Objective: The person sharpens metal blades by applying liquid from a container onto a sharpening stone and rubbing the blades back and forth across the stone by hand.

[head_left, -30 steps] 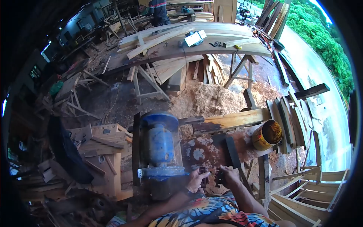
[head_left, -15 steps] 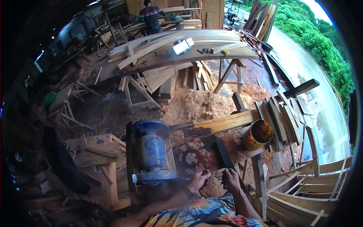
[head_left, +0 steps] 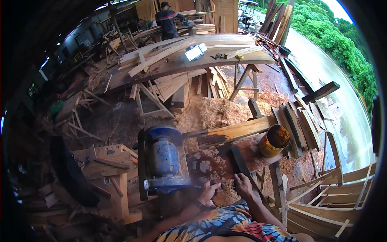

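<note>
My left hand (head_left: 209, 192) is closed at the near edge of the bench, just right of the blue grinder (head_left: 163, 159); its fingertips seem to pinch something small and dark that I cannot make out. To its right, my right hand (head_left: 243, 184) is curled with the fingers bent, beside the near end of a dark bar (head_left: 239, 160). Whatever lies inside its fingers is hidden. The bar lies across the stained bench board (head_left: 207, 163). A rusty yellow can (head_left: 274, 140) stands on the board's right part.
Stacked planks (head_left: 300, 127) lie right of the can. Wooden frames (head_left: 326, 201) fill the lower right. A wooden stand (head_left: 115, 169) is left of the grinder. Beyond the sawdust (head_left: 217, 113) is a long table (head_left: 181, 60); a person (head_left: 167, 20) stands behind it.
My right hand has risen slightly toward the dark bar, and my left hand has shifted slightly. The view has shifted a little. The far person has turned and shows a cap.
</note>
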### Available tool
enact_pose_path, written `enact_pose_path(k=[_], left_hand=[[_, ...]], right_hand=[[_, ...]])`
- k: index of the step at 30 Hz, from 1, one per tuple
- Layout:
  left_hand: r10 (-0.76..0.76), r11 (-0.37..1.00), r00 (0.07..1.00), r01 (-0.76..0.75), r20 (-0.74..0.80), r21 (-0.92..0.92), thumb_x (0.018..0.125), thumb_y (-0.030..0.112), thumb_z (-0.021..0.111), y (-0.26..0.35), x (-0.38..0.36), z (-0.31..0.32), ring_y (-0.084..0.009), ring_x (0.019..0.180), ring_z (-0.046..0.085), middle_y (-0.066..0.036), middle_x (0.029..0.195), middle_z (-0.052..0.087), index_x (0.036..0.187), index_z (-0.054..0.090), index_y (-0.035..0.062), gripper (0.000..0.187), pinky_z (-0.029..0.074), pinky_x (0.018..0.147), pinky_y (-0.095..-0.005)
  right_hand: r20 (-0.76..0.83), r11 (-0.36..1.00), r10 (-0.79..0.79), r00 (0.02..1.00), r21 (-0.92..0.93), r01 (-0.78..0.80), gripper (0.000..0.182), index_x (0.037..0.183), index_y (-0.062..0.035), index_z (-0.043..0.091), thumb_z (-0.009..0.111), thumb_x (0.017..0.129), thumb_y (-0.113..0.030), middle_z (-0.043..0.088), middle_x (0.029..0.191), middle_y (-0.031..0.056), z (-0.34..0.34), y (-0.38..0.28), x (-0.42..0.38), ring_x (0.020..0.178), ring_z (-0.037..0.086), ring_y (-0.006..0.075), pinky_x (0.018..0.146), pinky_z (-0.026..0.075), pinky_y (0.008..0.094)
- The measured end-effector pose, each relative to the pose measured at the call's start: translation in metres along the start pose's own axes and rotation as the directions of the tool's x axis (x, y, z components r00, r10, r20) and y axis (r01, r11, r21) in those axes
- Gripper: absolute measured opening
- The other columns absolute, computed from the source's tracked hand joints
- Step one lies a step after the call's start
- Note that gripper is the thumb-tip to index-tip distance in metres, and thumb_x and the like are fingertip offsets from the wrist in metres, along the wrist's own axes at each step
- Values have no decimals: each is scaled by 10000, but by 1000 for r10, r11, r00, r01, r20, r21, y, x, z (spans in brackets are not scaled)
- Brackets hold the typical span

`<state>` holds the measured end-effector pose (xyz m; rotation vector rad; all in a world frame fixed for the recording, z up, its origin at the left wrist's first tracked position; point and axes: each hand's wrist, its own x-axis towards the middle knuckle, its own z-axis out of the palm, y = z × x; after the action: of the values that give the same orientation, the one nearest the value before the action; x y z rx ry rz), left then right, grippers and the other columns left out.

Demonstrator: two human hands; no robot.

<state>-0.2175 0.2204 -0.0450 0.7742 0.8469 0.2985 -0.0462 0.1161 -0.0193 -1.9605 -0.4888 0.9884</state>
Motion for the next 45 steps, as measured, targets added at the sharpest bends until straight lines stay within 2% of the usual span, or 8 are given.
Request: enact_pose_path(k=[8,10,14,16,20,28,32,45], left_hand=[[67,980,992,-45,-109,191,913,225,721,9,-19,10,-133,988,607,-53,1032,651,1176,612,7,359,492,884,-297],[18,976,992,9,-122,216,919,216,728,2,-19,12,-123,980,594,-38,985,625,1192,602,7,367,491,867,-292],[289,941,954,-268,-80,207,919,203,727,-42,7,7,-131,1041,568,-65,1150,586,1318,532,40,473,494,839,-289],[151,929,983,-105,-103,355,885,234,736,-22,-9,17,-185,1079,596,-98,1177,603,1334,522,3,549,501,880,-336],[233,906,960,-156,-157,394,883,191,731,-17,-20,29,-198,1062,647,-121,1136,681,1286,555,-21,489,506,919,-331],[67,996,997,-69,35,48,909,111,676,-30,-17,42,-148,911,639,-88,1050,672,1230,565,-13,361,522,781,-299],[150,989,989,-150,-9,6,866,59,650,-19,-32,52,-124,831,612,-55,978,643,1228,574,5,374,491,699,-266],[250,967,936,-228,-247,116,752,45,746,-25,-18,52,-164,966,629,-50,1031,655,1214,583,-7,492,509,840,-307]], right_hand=[[34,945,-233,972,-230,234,395,1050,2,655,543,1051,-377,673,778,80,10,17,7,673,687,147,594,544,315],[53,963,-174,983,-199,181,381,1049,17,657,544,1049,-347,690,798,99,8,-9,-10,697,690,156,645,547,334],[115,979,-198,973,-16,202,266,1024,5,648,615,1011,-258,646,776,57,13,10,1,669,634,134,613,523,296],[147,985,-170,975,60,162,217,1016,-4,643,655,981,-218,632,778,44,17,6,-2,651,610,126,588,511,284],[139,966,-216,966,177,191,137,991,-24,625,702,916,-109,614,776,43,14,1,-5,615,581,113,526,486,266],[117,928,-231,966,324,183,209,1040,-40,633,652,835,-5,616,813,21,4,3,-5,634,553,95,532,452,239],[156,932,-190,969,340,128,294,1111,-33,610,623,819,4,619,830,37,3,-1,-3,604,568,109,507,468,244],[380,915,-212,900,400,47,357,1168,9,585,589,812,15,634,964,91,10,-13,35,688,624,165,589,509,288]])
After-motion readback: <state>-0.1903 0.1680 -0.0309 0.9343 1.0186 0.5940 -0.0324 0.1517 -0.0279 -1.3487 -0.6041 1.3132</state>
